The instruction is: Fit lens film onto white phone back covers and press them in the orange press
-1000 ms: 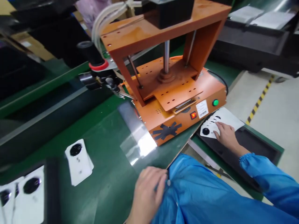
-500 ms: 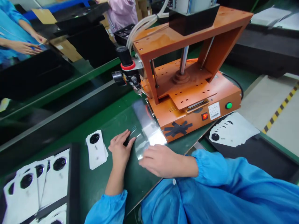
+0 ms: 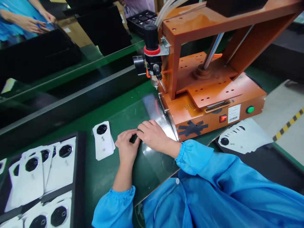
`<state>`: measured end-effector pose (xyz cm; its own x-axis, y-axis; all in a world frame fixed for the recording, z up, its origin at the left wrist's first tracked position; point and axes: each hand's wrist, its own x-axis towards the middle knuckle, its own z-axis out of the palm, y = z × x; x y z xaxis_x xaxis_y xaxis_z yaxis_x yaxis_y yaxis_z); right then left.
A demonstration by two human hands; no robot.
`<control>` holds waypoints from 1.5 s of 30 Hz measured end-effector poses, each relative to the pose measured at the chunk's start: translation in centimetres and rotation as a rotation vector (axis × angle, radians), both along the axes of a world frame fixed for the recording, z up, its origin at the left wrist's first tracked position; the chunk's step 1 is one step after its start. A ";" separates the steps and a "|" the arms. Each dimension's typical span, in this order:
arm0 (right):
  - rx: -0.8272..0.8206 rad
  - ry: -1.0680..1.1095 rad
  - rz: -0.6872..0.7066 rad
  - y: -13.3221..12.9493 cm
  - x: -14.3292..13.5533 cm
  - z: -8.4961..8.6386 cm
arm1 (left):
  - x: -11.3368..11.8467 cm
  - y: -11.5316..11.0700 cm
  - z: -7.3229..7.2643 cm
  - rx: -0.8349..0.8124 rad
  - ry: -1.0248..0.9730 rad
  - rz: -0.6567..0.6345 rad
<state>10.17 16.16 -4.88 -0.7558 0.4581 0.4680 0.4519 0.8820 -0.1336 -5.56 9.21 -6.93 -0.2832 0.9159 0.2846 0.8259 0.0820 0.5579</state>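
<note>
My left hand (image 3: 126,144) is over the green work table (image 3: 95,183), thumb and fingertips pinched together. The fingertips of my right hand (image 3: 152,135) meet it there, also closed. Whatever lies between the fingers is too small or hidden to name. Beneath and beside my right hand, a clear glossy sheet (image 3: 154,107) reflects light on the table top. To the left of my left hand, a short stack of white phone back panels (image 3: 104,144) with round black camera areas lies flat.
An orange press machine (image 3: 190,117) stands at the right, with a black pressure regulator (image 3: 152,47) on its side. A black tray (image 3: 80,171) at lower left holds several white panels. More fanned panels (image 3: 247,136) lie at right. Across the line, a co-worker's hands (image 3: 30,23) are at work.
My right hand has moved left and up to my left hand, and their fingertips now meet. The camera view has shifted, so the machine appears farther right.
</note>
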 end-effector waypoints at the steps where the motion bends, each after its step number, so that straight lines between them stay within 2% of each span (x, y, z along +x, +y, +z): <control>1: 0.010 -0.002 -0.006 0.0 -0.1 0.0 | 0.0 0.0 0.1 -0.014 0.004 -0.016; 6: 0.042 -0.010 0.001 -1.0 1.0 1.1 | 0.1 -0.4 1.0 -0.128 0.052 -0.123; 10: 0.059 0.098 0.004 -4.1 4.3 3.1 | 0.1 -0.6 1.5 -0.197 0.082 -0.168; 13: 0.029 0.229 0.014 -6.0 6.7 3.8 | -0.7 -0.5 2.3 -0.228 0.106 -0.179; 15: -0.046 0.305 0.035 -6.7 7.7 4.0 | -2.1 -0.5 3.1 -0.240 0.134 -0.098; 16: -0.108 0.347 0.044 -6.9 8.0 4.0 | -3.0 -0.6 3.6 -0.246 0.154 -0.015; 19: -0.362 0.495 0.059 -7.1 8.2 4.1 | -6.2 -0.8 4.7 -0.316 0.217 0.319; 21: -0.540 0.571 0.053 -7.2 8.0 4.1 | -7.9 -1.0 4.9 -0.411 0.242 0.497; 24: -0.732 0.612 0.028 -7.2 7.5 3.8 | -9.0 -1.0 4.8 -0.495 0.272 0.608; 28: -0.900 0.628 -0.009 -7.0 6.8 3.1 | -8.5 -1.4 5.2 -0.411 0.306 0.660; 31: -1.064 0.680 -0.030 -6.5 6.3 2.7 | -7.6 -3.1 6.0 -0.322 0.236 0.681; 34: -1.203 0.753 -0.055 -5.8 5.6 2.4 | -5.3 -6.4 6.1 -0.241 0.110 0.618; 38: -1.204 0.757 -0.080 -4.6 4.6 2.0 | 0.8 -11.7 4.2 -0.122 -0.215 0.382; 40: -1.174 0.723 -0.081 -4.1 4.1 1.8 | 4.4 -13.6 2.9 -0.121 -0.330 0.338; 43: -1.135 0.660 -0.091 -3.5 3.3 1.5 | 9.0 -15.2 1.8 -0.187 -0.334 0.254; 45: -1.099 0.619 -0.103 -3.1 2.9 1.3 | 10.6 -15.5 2.0 -0.243 -0.252 0.164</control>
